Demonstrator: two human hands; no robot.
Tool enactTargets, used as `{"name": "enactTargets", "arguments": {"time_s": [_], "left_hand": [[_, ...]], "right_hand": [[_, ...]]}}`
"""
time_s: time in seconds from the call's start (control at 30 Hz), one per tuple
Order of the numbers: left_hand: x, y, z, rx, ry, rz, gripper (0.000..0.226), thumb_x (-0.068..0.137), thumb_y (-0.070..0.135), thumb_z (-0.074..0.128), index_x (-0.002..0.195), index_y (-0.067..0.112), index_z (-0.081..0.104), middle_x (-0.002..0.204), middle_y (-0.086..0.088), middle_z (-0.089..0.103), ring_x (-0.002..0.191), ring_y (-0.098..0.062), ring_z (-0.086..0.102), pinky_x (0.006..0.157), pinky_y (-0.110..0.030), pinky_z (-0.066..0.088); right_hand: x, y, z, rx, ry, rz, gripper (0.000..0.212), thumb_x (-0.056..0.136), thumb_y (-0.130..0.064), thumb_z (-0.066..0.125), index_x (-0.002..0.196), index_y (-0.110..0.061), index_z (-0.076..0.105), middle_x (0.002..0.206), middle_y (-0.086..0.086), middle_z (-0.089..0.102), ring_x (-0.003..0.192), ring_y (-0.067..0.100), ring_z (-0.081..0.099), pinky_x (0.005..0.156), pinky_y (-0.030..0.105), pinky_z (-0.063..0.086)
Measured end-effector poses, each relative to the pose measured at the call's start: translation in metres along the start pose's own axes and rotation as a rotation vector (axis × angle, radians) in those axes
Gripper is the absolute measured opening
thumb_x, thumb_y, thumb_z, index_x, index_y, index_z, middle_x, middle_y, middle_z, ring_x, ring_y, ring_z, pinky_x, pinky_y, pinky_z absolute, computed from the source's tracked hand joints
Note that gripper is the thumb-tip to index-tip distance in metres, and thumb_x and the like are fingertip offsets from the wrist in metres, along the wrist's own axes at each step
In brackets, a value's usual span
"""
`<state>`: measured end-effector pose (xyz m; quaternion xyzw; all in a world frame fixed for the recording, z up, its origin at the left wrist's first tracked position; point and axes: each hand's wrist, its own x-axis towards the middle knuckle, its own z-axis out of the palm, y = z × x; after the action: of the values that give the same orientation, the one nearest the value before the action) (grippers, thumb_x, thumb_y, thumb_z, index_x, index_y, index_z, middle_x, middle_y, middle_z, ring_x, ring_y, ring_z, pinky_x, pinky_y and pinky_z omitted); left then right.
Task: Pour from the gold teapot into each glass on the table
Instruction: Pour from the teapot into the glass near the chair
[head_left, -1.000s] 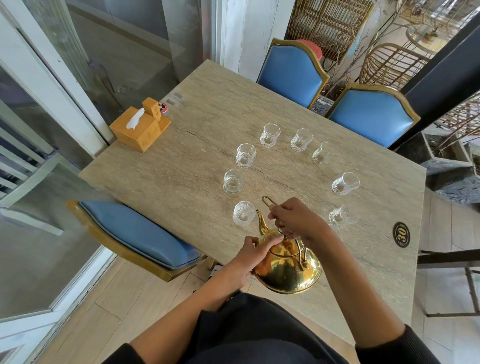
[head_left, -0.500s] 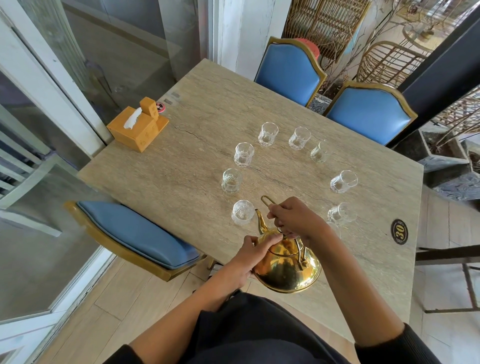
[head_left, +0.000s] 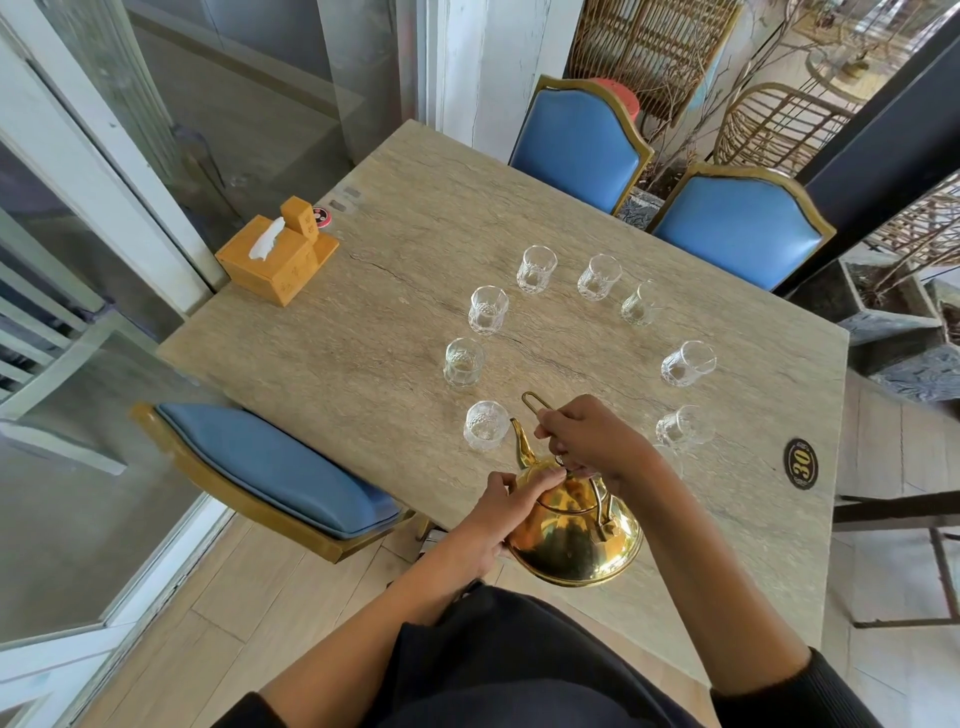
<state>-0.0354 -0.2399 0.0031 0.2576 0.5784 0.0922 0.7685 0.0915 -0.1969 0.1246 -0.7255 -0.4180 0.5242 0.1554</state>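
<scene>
Gold teapot is held over the near edge of the surface, tipped forward, spout aimed at the nearest cut-glass tumbler, which sits just beyond and left of the spout tip. Can't see a stream; can't tell if that glass has liquid in it.

Right hand: fingers curled round the wire bail handle above the teapot. Left hand: fingers pressed on the lid and the teapot's left shoulder, thumb side wrapping the body, so it both steadies the pot and holds the lid on.

The other glasses curve away in an arc beyond the teapot: several to the far left, three at the far side, two to the right, plus one mostly hidden behind the right wrist.

Risks, my read:
- Spout tip looks short of the tumbler rim, so tipping further now likely spills onto the surface.
- Lid relies on the left fingers; easing pressure mid-tilt could let it slide off.
- Right forearm is close to the hidden glass; swinging to the next glass could knock it.
- Bail handle pivots, so the pot may swing.
</scene>
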Motion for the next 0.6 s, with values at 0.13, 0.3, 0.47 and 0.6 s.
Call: {"name": "enactTargets", "arguments": {"time_s": [0.13, 0.3, 0.47, 0.6], "left_hand": [[-0.0023, 0.0024, 0.0029, -0.01, 0.0, 0.016, 0.097, 0.078, 0.074, 0.087, 0.146, 0.023, 0.04, 0.139, -0.011, 0.063, 0.123, -0.029, 0.068, 0.085, -0.04, 0.064], [-0.0027, 0.0019, 0.0019, 0.002, 0.001, 0.022, 0.084, 0.089, 0.067, 0.082, 0.147, 0.023, 0.04, 0.14, -0.012, 0.062, 0.125, -0.031, 0.068, 0.08, -0.038, 0.063], [-0.0042, 0.0031, 0.0015, 0.002, -0.007, 0.018, 0.085, 0.09, 0.068, 0.081, 0.148, 0.023, 0.038, 0.141, -0.012, 0.061, 0.126, -0.031, 0.067, 0.079, -0.037, 0.063], [-0.0022, 0.0006, 0.0002, -0.004, -0.012, 0.011, 0.089, 0.088, 0.069, 0.083, 0.15, 0.023, 0.039, 0.141, -0.012, 0.062, 0.126, -0.031, 0.068, 0.086, -0.041, 0.064]], "right_hand": [[-0.0003, 0.0003, -0.0019, -0.007, -0.002, 0.002, 0.039, 0.103, -0.025, 0.049, 0.089, 0.005, 0.07, 0.05, -0.001, 0.047, 0.036, 0.009, 0.038, 0.041, 0.02, 0.03], [-0.0005, -0.0001, -0.0025, -0.01, -0.001, -0.008, 0.039, 0.103, -0.024, 0.049, 0.087, 0.005, 0.07, 0.05, 0.0, 0.048, 0.036, 0.009, 0.039, 0.041, 0.021, 0.03], [0.0, -0.0013, -0.0022, -0.016, -0.006, -0.011, 0.038, 0.103, -0.025, 0.049, 0.085, 0.002, 0.069, 0.051, 0.0, 0.049, 0.036, 0.009, 0.039, 0.04, 0.02, 0.031], [0.0008, -0.0023, -0.0011, -0.029, -0.005, -0.012, 0.038, 0.103, -0.025, 0.049, 0.085, 0.001, 0.07, 0.052, 0.001, 0.05, 0.036, 0.01, 0.04, 0.04, 0.02, 0.032]]}}
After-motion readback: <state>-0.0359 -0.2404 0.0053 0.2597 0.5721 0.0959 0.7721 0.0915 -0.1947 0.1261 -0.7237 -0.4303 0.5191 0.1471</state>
